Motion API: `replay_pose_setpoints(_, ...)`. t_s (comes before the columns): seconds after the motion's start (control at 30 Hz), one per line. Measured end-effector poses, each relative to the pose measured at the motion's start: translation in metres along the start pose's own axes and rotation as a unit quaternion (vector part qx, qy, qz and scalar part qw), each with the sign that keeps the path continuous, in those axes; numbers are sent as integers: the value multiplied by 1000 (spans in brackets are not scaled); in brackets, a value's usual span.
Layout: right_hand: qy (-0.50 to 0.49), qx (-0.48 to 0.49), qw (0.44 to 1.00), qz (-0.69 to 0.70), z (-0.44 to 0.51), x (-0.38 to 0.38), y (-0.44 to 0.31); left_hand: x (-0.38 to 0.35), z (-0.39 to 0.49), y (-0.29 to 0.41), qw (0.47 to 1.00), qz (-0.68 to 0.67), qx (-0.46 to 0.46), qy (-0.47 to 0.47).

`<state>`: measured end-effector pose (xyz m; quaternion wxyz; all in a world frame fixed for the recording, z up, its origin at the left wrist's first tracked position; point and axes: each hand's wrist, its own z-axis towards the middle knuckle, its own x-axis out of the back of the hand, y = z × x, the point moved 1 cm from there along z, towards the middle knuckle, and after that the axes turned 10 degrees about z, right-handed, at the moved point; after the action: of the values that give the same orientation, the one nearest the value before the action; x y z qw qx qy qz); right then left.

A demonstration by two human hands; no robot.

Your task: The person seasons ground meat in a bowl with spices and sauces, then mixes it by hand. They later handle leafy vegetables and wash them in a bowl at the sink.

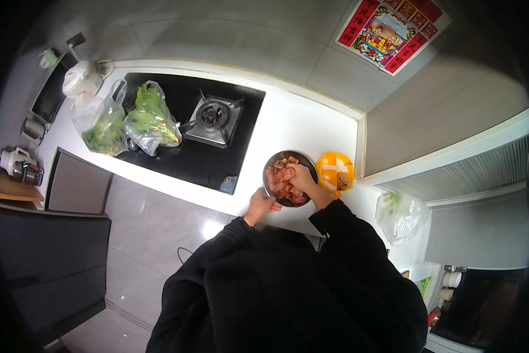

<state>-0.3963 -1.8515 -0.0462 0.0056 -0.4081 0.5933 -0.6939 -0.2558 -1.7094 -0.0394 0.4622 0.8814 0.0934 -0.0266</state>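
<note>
A round metal bowl (316,168) of raw sliced meat (284,176), glossy and reddish, sits on the white counter near its front edge. At the bowl's lower left rim, my left hand (261,206) grips the side, thumb at the rim and fingers underneath. My right hand (301,176) reaches into the bowl from the right, its curled fingers on the meat and the fingertips partly hidden. Touching or nearly touching the bowl's right side is a yellow divided seasoning box (351,159), which holds white and brownish contents in its compartments.
Left of the bowl is a black gas hob (193,170) with a burner (212,115). Plastic bags of leafy greens (151,117) and herbs (103,132) lie on its left part. A white appliance (81,79) stands behind them. Another plastic bag (401,218) rests on the right counter.
</note>
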Motion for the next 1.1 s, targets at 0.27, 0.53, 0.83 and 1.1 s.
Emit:
replay_pose_setpoints(0.27, -187, -107, 974, 77, -8, 20, -40, 0, 0, -2, 1000, 7, -18, -4)
replay_pose_setpoints(0.53, -173, -23, 961, -214, -27, 16, -66, 1, -2, 1, 1000, 5, -19, -15)
replay_pose_setpoints(0.83, -8, 17, 1000, -9, -1, -14, -9, -1, -2, 3, 1000, 9, -8, -7)
replay_pose_setpoints(1.1, -6, 47, 999, -12, -8, 15, -38, -2, -2, -1, 1000, 6, -15, -2)
